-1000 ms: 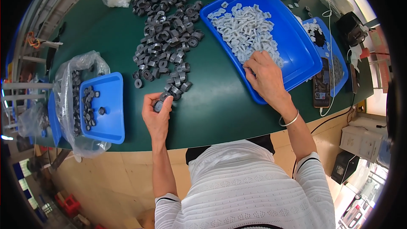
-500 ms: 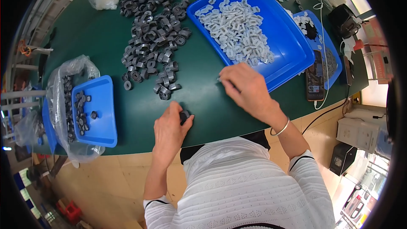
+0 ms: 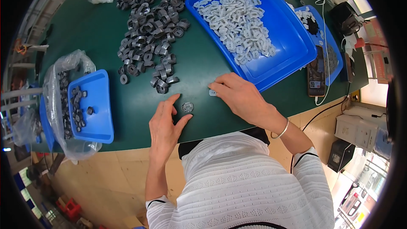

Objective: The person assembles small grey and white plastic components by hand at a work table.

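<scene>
A dark grey round plastic part (image 3: 187,107) lies on the green table top, its open side with inner detail facing up. Around its left side my left hand (image 3: 164,121) is spread, thumb and forefinger apart and not closed on it. Between the fingertips of my right hand (image 3: 239,95) is a small white plastic piece (image 3: 213,93), held just above the table to the right of the round part. Beyond the hands lies a heap of dark grey round parts (image 3: 148,38). Many like white pieces (image 3: 241,25) are piled in a large blue tray (image 3: 292,55).
At the left, a smaller blue tray (image 3: 108,114) with a few dark parts stands beside a clear plastic bag (image 3: 76,146) of more. Right of the large tray are a phone (image 3: 316,76) on a white cable and another blue tray (image 3: 337,72).
My left hand has opened from around the dark round part, which now shows on the table. My right hand has come nearer to it with the white piece.
</scene>
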